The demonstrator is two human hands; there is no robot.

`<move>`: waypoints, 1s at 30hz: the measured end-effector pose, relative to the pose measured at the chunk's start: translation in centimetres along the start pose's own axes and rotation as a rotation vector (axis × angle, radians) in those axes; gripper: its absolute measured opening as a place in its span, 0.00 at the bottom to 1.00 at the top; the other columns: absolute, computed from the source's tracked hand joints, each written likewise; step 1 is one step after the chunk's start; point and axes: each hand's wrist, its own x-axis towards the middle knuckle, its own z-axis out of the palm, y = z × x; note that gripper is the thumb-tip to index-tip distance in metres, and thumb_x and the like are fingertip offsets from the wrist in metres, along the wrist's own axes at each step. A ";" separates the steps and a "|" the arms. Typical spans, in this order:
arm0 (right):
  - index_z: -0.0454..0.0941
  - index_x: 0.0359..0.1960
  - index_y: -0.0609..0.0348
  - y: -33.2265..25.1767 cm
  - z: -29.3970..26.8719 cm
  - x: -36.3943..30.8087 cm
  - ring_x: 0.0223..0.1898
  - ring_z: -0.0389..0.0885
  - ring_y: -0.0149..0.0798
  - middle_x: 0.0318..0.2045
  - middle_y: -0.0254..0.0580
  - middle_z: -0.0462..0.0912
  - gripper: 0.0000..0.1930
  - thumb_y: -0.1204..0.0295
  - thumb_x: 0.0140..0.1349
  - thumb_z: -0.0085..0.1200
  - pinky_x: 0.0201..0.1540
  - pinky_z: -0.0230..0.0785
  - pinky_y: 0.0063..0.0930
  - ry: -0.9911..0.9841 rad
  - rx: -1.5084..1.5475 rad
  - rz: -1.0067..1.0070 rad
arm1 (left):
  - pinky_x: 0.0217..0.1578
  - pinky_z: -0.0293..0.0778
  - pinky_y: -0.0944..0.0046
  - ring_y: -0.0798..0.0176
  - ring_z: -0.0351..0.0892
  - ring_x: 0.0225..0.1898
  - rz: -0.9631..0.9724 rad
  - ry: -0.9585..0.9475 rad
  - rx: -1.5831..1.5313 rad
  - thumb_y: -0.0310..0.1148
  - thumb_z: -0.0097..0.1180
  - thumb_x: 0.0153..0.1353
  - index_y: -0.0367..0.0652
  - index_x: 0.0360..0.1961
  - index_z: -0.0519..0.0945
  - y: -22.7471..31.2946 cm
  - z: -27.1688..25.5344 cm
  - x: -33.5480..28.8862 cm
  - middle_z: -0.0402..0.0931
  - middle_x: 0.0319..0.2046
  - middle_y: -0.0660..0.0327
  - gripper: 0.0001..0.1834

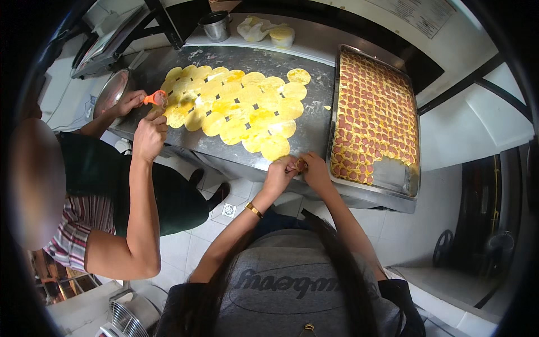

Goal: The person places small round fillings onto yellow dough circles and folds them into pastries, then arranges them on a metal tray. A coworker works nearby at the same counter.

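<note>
Just in front of the counter's edge, my left hand [279, 175] and my right hand [315, 169] meet with fingers closed. Between their fingertips is a small dough piece with reddish-brown filling [301, 165], partly covered by the fingers. Close beyond my left hand begin the rows of thin yellow dough rounds [275, 147], spread touching or overlapping across the dark counter [314, 121]. Right of my right hand lies a large metal tray [394, 175]. Tight rows of small filled dough pieces [376, 106] cover most of it, except its near right corner.
At the left, a co-worker's hand [150, 135] works over the rounds; their other hand [130, 102] holds an orange-handled tool [155, 98]. A metal bowl [112, 92] stands beside them. A metal pot [215, 27] and white tub [282, 37] sit on the back ledge.
</note>
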 end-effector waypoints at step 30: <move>0.77 0.36 0.59 14.8 -12.8 -7.5 0.35 0.77 0.51 0.34 0.48 0.76 0.15 0.79 0.42 0.59 0.39 0.70 0.41 0.695 -0.102 0.469 | 0.34 0.76 0.72 0.69 0.81 0.35 -0.285 -0.091 -0.018 0.20 0.58 0.54 0.37 0.45 0.76 5.2 1.0 -9.7 0.80 0.33 0.60 0.15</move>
